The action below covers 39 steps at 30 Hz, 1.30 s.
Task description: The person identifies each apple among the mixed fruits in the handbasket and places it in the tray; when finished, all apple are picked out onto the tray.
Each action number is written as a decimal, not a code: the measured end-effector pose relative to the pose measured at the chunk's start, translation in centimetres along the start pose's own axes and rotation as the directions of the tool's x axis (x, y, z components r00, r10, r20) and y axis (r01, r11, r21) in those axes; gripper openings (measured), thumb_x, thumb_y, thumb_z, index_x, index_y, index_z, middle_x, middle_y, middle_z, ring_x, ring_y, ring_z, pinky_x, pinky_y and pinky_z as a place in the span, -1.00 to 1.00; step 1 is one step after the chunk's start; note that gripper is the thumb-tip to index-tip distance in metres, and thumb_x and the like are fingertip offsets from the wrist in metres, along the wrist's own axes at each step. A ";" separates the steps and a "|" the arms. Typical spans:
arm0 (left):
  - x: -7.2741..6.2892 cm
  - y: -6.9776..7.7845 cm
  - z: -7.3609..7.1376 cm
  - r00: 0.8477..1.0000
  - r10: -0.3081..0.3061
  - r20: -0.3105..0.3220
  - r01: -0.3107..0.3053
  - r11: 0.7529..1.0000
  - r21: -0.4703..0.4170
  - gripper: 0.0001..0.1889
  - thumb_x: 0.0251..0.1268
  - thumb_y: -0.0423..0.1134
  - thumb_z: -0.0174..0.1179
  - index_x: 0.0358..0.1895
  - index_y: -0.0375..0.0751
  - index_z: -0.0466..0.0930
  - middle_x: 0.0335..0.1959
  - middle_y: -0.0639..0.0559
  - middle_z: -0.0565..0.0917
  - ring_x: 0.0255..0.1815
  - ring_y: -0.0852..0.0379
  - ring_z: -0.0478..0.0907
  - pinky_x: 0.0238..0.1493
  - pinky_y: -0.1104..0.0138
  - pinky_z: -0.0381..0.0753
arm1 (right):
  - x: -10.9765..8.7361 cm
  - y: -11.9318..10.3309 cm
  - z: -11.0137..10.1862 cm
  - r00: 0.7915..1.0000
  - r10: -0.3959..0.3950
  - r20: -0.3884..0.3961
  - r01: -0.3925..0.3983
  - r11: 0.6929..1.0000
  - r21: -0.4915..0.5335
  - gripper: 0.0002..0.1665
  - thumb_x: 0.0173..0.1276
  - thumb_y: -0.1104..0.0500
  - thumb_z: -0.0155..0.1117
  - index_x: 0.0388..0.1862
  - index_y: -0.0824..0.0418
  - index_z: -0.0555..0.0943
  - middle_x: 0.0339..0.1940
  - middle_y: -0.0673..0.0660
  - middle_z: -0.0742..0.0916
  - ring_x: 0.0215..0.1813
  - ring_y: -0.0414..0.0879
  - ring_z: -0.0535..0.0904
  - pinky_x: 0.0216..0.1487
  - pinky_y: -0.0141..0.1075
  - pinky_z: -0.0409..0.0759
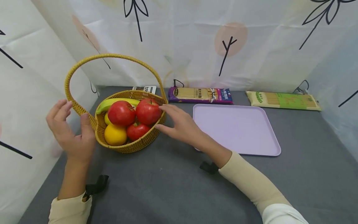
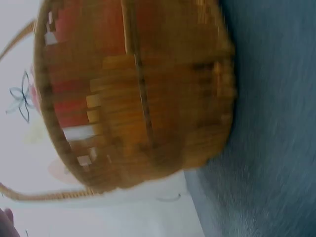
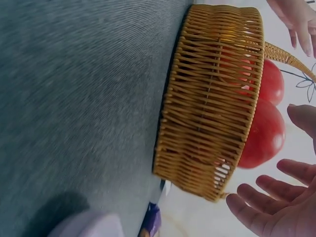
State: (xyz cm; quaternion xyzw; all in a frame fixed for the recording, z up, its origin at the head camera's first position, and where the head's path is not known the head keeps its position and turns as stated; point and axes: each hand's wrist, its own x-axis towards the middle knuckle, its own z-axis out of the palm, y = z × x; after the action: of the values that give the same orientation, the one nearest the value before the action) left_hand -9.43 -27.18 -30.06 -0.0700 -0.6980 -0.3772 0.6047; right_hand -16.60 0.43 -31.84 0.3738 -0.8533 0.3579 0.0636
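Note:
A woven wicker basket [image 1: 141, 144] with a tall arched handle [image 1: 112, 56] stands at the left on the grey table. It holds three red apples [image 1: 121, 113], an orange [image 1: 115, 135], a greenish-yellow banana [image 1: 118, 102] and another yellow fruit, mostly hidden. My left hand [image 1: 74, 133] is raised beside the basket's left side, near the foot of the handle, thumb apart from the fingers. On the opposite side my right hand [image 1: 181, 124] reaches to the rim, its fingertips close to the right apple [image 1: 147, 112]. In the right wrist view its fingers are spread and hold nothing.
A lilac tray [image 1: 235, 129] lies right of the basket, partly behind my right forearm. Along the back edge are a purple noodle packet [image 1: 199, 95], a green-and-yellow noodle packet [image 1: 283, 100] and a partly hidden white packet [image 1: 149, 89]. Patterned curtains [image 1: 190, 40] hang behind the table.

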 end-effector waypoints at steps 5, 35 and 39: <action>0.7 -3.5 -1.8 0.952 -0.259 0.161 0.266 0.964 -0.020 -0.49 0.41 -0.42 0.02 0.40 -0.33 0.20 0.36 -0.04 0.30 0.43 0.02 0.21 0.38 0.28 0.23 | 1.0 -0.3 0.9 1.000 0.019 -0.015 -0.019 0.999 0.036 -0.26 0.33 -0.09 0.41 0.41 0.16 0.45 0.35 0.09 0.55 0.38 -0.08 0.40 0.30 -0.11 0.47; -3.2 -7.5 -2.2 0.813 -0.353 0.463 0.393 0.919 0.012 -0.51 0.58 -0.45 -0.15 0.50 -0.24 0.12 0.12 -0.21 0.44 0.11 0.18 0.46 0.25 0.45 0.38 | 2.5 -1.1 3.5 0.994 0.094 -0.063 -0.085 0.988 0.129 -0.32 0.33 -0.04 0.42 0.30 0.17 0.37 0.24 0.08 0.53 0.18 -0.10 0.48 0.13 -0.22 0.58; -3.1 -7.6 -2.1 0.818 -0.341 0.462 0.384 0.923 0.001 -0.51 0.58 -0.47 -0.15 0.49 -0.26 0.13 0.11 -0.20 0.45 0.10 0.17 0.47 0.25 0.45 0.38 | 2.4 -1.1 3.5 0.995 0.067 -0.076 -0.056 0.988 0.141 -0.32 0.31 0.02 0.43 0.30 0.17 0.38 0.29 0.10 0.50 0.21 -0.09 0.47 0.14 -0.22 0.58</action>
State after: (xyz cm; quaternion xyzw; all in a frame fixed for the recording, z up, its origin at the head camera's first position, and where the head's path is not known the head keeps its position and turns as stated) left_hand -11.14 -32.75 -36.29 -0.0497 -0.8020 -0.4900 0.3378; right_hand -16.98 -3.85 -32.88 0.3360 -0.8343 0.4328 0.0606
